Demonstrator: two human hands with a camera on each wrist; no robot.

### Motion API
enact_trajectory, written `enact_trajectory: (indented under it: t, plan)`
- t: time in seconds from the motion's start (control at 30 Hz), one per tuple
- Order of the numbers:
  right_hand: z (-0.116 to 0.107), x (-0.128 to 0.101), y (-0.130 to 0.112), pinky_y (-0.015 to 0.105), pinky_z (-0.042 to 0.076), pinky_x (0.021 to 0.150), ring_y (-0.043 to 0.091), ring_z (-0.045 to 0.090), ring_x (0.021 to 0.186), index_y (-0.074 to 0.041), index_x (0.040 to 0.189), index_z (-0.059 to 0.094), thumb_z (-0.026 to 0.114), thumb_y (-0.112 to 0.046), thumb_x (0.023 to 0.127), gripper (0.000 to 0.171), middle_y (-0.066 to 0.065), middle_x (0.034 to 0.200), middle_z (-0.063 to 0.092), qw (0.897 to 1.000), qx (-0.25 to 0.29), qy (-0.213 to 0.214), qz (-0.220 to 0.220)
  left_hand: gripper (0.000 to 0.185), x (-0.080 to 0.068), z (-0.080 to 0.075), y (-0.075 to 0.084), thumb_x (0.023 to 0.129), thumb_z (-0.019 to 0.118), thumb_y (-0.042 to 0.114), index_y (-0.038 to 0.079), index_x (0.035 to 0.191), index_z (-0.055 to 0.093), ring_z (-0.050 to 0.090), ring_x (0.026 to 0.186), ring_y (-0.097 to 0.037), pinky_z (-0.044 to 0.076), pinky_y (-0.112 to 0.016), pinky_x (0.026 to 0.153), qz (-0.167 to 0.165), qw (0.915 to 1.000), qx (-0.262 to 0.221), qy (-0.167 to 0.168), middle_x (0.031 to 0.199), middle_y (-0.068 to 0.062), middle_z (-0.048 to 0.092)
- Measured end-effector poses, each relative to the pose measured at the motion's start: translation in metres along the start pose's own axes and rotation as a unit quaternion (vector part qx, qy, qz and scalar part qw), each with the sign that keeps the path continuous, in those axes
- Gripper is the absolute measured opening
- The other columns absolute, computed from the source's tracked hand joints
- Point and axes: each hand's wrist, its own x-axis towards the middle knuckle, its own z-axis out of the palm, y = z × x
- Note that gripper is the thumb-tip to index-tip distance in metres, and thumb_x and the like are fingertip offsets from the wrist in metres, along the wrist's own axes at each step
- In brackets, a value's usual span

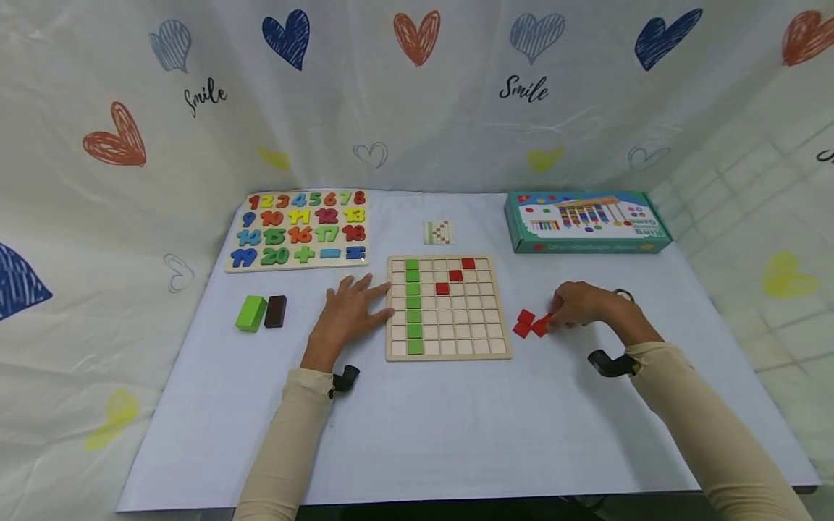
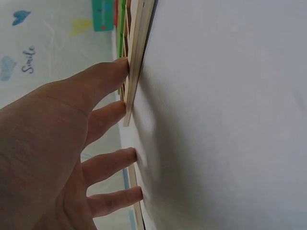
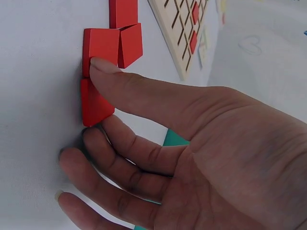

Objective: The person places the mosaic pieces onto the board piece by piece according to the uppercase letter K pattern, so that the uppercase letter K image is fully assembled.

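- Farthest left of the grid board [image 1: 448, 307], at the back of the counter [image 1: 456, 427], we see a number puzzle board [image 1: 298, 229] with coloured numerals.
- Nearer the front, still well left of the grid board, a green block [image 1: 250, 312] lies touching a dark brown block [image 1: 276, 311].
- Our left hand [image 1: 350, 312] lies flat on the counter just beside the grid board's left edge; its grip is spread, fingers straight, and the left wrist view shows the fingertips [image 2: 125, 64] touching the board's wooden rim [image 2: 136, 52].
- The grid board itself holds a column of green tiles [image 1: 413, 305] down its left side and three red tiles [image 1: 455, 275] stepping diagonally toward its upper right corner.
- Behind the grid board lies a small pattern card [image 1: 439, 232].
- Just right of the grid board, a cluster of loose red tiles [image 1: 529, 323] lies on the counter.
- Our right hand [image 1: 582, 305] is at that cluster; the right wrist view shows a fingertip [image 3: 103, 66] pressing on one red tile [image 3: 96, 103], with the other fingers loosely curled beside it. We cannot tell whether the tile is pinched or only touched.
- Behind and to the right of the grid board stands a teal toy box [image 1: 586, 221].
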Motion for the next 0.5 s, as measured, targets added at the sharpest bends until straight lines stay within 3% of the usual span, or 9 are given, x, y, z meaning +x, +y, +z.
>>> enact_trajectory:
  t: [0.5]
  plan:
    - [0.0008, 0.0008, 0.0012, 0.037, 0.057, 0.078, 0.027, 0.060, 0.092, 0.008, 0.123, 0.059, 0.085, -0.031, 0.090, 0.058, 0.013, 0.099, 0.063, 1.000, 0.015, -0.002, 0.007, 0.067, -0.0018, 0.0003, 0.0014, 0.099, 0.072, 0.051, 0.031, 0.159, 0.051, 0.027, 0.158, -0.044, 0.024, -0.077, 0.120, 0.001, 0.9998, -0.018, 0.005, 0.171, -0.012, 0.038]
